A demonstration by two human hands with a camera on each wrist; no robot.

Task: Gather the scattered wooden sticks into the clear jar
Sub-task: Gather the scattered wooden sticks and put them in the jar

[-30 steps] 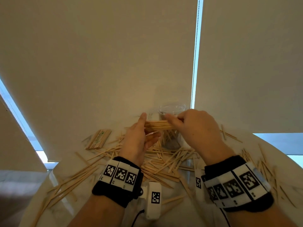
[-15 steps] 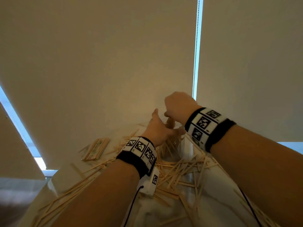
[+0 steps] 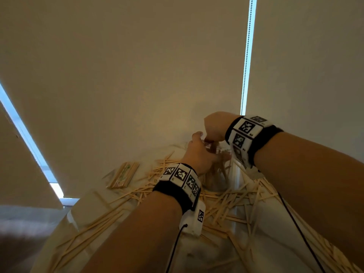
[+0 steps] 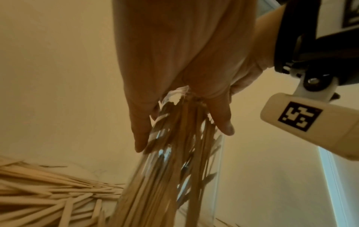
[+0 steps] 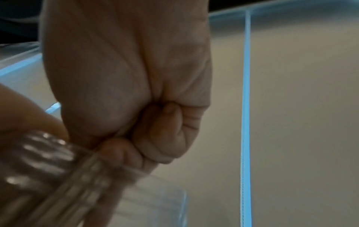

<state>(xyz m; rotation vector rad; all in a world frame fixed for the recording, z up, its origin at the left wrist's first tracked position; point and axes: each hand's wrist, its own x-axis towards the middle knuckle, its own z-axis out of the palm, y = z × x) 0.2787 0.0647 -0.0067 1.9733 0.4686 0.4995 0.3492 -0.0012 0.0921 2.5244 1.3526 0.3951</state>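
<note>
The clear jar [image 3: 217, 174] stands upright at the back of the white table [image 3: 275, 243], among scattered wooden sticks [image 3: 226, 201]. My left hand [image 3: 199, 152] grips the jar near its rim; in the left wrist view its fingers [image 4: 139, 135] and thumb curl round the glass [image 4: 209, 176]. Many sticks [image 4: 165, 176] stand inside it. My right hand [image 3: 214, 127] hovers just over the mouth and pinches a bundle of sticks [image 5: 77, 184], blurred, that points down into the jar [image 5: 159, 202]. The jar's base is hidden behind my left wrist.
A flat pack of sticks [image 3: 123, 175] lies at the back left of the table. More loose sticks [image 3: 88, 229] trail toward the front left edge and along the right side [image 3: 262, 190]. Drawn blinds [image 3: 137, 75] hang close behind the jar.
A second ago both hands held the bundle level in front of the jar. My left hand has since gone to the jar, and my right has turned the bundle upright over the mouth.
</note>
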